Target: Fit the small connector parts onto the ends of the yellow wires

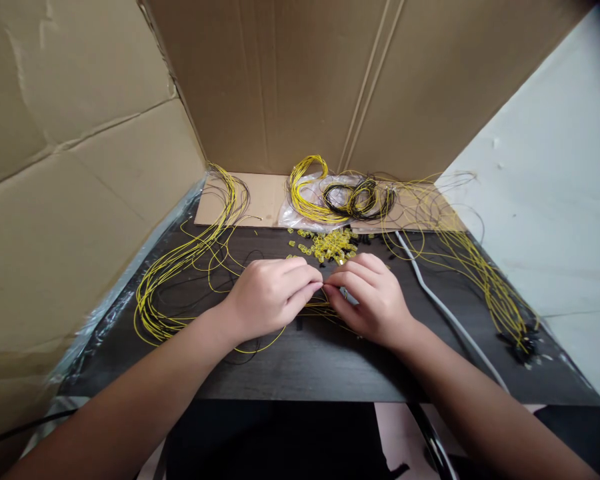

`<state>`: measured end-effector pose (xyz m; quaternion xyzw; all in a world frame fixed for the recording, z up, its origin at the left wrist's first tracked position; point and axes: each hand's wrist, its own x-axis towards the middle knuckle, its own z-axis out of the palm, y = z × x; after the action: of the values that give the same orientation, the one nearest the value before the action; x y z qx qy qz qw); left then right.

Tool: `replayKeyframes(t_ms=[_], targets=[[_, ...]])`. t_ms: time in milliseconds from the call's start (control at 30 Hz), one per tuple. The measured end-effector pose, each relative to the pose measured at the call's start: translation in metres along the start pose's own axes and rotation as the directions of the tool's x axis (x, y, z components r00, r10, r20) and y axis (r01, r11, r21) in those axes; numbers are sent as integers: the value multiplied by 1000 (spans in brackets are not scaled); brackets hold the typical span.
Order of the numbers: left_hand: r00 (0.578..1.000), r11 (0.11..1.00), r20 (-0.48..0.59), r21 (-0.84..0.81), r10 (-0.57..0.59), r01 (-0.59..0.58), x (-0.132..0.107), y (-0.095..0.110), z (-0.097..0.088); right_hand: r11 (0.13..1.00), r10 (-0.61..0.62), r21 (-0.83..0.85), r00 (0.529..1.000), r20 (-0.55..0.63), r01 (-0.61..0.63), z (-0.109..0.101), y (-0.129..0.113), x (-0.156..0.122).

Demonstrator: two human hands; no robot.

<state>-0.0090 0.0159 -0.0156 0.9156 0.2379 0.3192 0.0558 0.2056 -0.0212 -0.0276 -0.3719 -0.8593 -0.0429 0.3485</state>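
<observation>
My left hand (275,293) and my right hand (370,297) meet over the middle of the dark table, fingertips pinched and almost touching. Whatever thin piece lies between the fingertips is too small to make out. Under and behind my left hand runs a long loop of thin yellow wires (153,290), mixed with some black ones; part of it is hidden by my hands. Just beyond the fingers lies a heap of small clear-yellow plastic caps (333,245), with small black pieces (367,239) beside it.
Coiled yellow wire (300,200) and a black coil (363,200) rest on plastic film over a cardboard strip (265,193). At the right, yellow wires (495,293) end in black pieces (523,343). A grey cable (435,297) crosses the table (300,373). Cardboard walls (300,80) stand behind and left.
</observation>
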Motion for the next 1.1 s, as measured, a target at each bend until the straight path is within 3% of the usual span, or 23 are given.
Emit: replayKeyframes(t_ms=[833, 1100], targets=[[997, 1000, -68, -8, -24, 23, -1, 1, 0, 999, -17, 36, 999, -49, 19, -3, 2, -1], [997, 999, -73, 36, -24, 27, -1, 0, -1, 994, 105, 63, 976, -193, -95, -6, 0, -4]])
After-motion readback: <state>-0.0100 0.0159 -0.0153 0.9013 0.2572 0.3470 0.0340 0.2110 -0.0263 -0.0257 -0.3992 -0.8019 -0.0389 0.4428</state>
